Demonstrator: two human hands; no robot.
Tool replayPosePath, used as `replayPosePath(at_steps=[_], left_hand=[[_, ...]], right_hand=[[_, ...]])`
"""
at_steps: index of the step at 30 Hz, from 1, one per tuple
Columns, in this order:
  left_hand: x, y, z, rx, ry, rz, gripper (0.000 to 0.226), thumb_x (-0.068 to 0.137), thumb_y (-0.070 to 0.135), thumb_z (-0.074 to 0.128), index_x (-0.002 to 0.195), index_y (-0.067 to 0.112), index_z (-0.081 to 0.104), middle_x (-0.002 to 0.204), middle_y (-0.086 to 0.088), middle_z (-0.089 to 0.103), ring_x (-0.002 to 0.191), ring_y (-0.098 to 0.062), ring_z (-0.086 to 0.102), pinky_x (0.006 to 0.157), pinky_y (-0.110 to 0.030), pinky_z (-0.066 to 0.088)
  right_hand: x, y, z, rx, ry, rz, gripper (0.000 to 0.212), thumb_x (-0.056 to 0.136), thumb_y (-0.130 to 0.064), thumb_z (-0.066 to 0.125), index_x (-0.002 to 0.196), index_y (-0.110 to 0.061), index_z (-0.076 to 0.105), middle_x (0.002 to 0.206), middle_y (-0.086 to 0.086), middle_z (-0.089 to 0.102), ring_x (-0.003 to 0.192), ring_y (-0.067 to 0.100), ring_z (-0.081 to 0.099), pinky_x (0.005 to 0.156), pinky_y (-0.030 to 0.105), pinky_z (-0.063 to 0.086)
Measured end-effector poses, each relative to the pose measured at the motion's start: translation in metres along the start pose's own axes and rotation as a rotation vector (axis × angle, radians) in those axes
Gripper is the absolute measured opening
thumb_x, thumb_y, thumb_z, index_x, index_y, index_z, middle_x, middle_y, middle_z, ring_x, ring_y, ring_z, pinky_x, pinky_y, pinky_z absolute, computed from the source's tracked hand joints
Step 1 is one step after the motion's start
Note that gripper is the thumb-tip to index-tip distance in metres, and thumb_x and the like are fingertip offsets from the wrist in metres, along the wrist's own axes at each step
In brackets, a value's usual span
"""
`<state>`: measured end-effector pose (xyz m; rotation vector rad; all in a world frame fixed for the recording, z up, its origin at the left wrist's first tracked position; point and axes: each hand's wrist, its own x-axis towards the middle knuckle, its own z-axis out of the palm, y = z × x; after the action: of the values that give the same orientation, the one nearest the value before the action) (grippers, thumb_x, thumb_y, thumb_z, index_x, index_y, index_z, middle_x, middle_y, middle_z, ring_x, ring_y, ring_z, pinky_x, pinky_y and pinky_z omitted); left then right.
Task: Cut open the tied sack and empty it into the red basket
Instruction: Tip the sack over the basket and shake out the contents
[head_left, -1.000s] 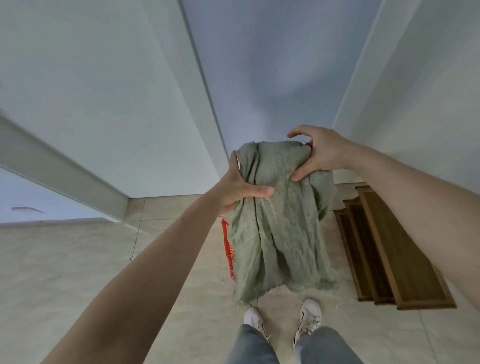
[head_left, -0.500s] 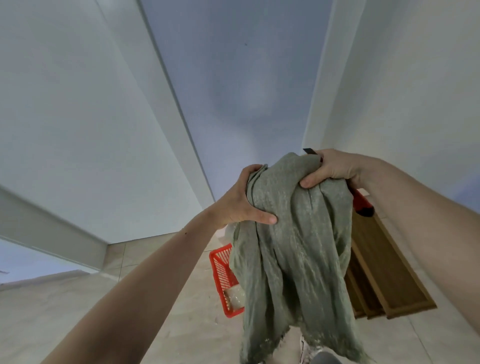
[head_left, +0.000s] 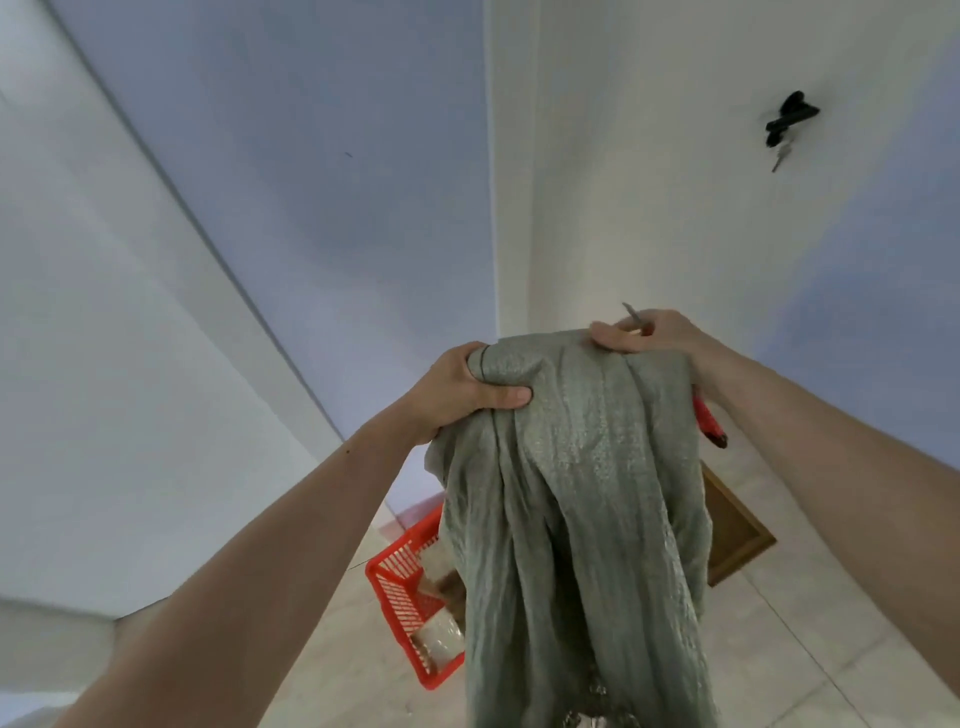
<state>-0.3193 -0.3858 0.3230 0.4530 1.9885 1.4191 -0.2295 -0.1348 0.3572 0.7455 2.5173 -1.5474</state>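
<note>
Both hands have risen since a moment ago, lifting the sack (head_left: 571, 493) higher so more of the red basket (head_left: 402, 597) shows below it on the tiled floor (head_left: 810, 649); the left hand (head_left: 462, 389) grips one top corner with curled fingers and thumb; the right hand (head_left: 644, 332) pinches the other corner together with a red-handled knife (head_left: 709, 423), blade poking up; the cloth hangs limp over the basket, which holds pale packets (head_left: 436, 642); a wooden frame (head_left: 737, 530) lies beside
</note>
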Motion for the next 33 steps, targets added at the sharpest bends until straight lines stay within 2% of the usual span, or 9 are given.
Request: replayPosePath(at_steps=[6,8,12,19,22,26,28,31,33], left_hand=[[0.02,0.002,0.028,0.024,-0.109,-0.072,0.051,0.07,0.015,0.089,0.117,0.009,0.069,0.111,-0.006,0.076,0.102,-0.021,0.073,0.091,-0.037,0.058],[0.025,0.004,0.041,0.018,-0.104,-0.096,0.048,0.07,0.015,0.089,0.114,0.009,0.071,0.108,-0.006,0.077,0.1,-0.021,0.073,0.089,-0.036,0.059],[0.034,0.016,0.071,-0.033,-0.146,-0.179,0.037,0.074,0.014,0.086,0.108,0.009,0.074,0.104,-0.008,0.078,0.094,-0.021,0.075,0.075,-0.029,0.061],[0.046,0.042,0.141,-0.101,-0.321,-0.475,0.064,0.066,0.032,0.083,0.119,-0.001,0.065,0.115,-0.019,0.072,0.107,-0.032,0.068,0.096,-0.045,0.053],[0.046,0.048,0.183,-0.184,-0.413,-0.508,0.055,0.075,0.035,0.082,0.114,0.0,0.066,0.108,-0.017,0.074,0.102,-0.028,0.068,0.095,-0.04,0.053],[0.045,0.058,0.245,-0.284,-0.538,-0.461,0.101,0.035,0.036,0.101,0.122,0.0,0.065,0.118,-0.018,0.071,0.109,-0.029,0.066,0.1,-0.041,0.05],[0.042,0.061,0.275,-0.306,-0.558,-0.421,0.092,0.048,0.038,0.097,0.125,0.002,0.063,0.126,-0.018,0.067,0.113,-0.029,0.064,0.102,-0.04,0.049],[0.036,0.069,0.316,-0.285,-0.501,-0.38,0.046,0.086,0.039,0.068,0.116,0.004,0.066,0.119,-0.016,0.068,0.105,-0.026,0.065,0.104,-0.039,0.047],[0.034,0.074,0.336,-0.244,-0.458,-0.354,0.055,0.086,0.051,0.064,0.114,0.004,0.069,0.114,-0.016,0.071,0.103,-0.027,0.067,0.103,-0.039,0.048]], right_hand=[[-0.042,0.023,-0.039,-0.155,0.344,-0.287,0.044,0.086,-0.057,0.066,0.116,-0.025,0.064,0.11,-0.008,0.071,0.086,0.0,0.06,0.075,0.02,0.042],[-0.059,0.027,-0.044,-0.25,0.273,-0.336,0.061,0.076,-0.061,0.07,0.123,-0.024,0.059,0.118,-0.012,0.07,0.088,-0.003,0.06,0.084,0.024,0.043],[-0.088,0.046,-0.047,-0.46,0.001,-0.296,0.104,0.054,-0.075,0.076,0.143,-0.035,0.04,0.142,-0.017,0.053,0.129,0.01,0.051,0.108,0.038,0.041],[-0.11,0.102,-0.072,-0.785,-0.061,-0.302,0.141,0.044,-0.081,0.077,0.155,-0.04,0.0,0.165,-0.008,0.007,0.147,0.02,0.023,0.114,0.046,0.03],[-0.122,0.123,-0.1,-0.753,-0.015,-0.278,0.134,0.048,-0.072,0.083,0.154,-0.042,0.007,0.157,-0.005,0.028,0.138,0.021,0.037,0.108,0.042,0.036],[-0.142,0.156,-0.143,-0.625,0.078,-0.276,0.114,0.054,-0.053,0.09,0.149,-0.037,0.028,0.134,-0.009,0.054,0.113,0.012,0.052,0.086,0.025,0.04],[-0.151,0.172,-0.161,-0.576,0.093,-0.285,0.105,0.055,-0.045,0.093,0.142,-0.037,0.035,0.127,-0.01,0.059,0.103,0.009,0.054,0.075,0.018,0.034],[-0.163,0.199,-0.188,-0.534,0.111,-0.223,0.106,0.054,-0.042,0.094,0.142,-0.035,0.035,0.128,-0.008,0.058,0.1,0.012,0.054,0.079,0.027,0.038],[-0.172,0.216,-0.209,-0.493,0.134,-0.146,0.105,0.054,-0.041,0.094,0.141,-0.034,0.036,0.125,-0.008,0.057,0.101,0.014,0.054,0.085,0.033,0.044]])
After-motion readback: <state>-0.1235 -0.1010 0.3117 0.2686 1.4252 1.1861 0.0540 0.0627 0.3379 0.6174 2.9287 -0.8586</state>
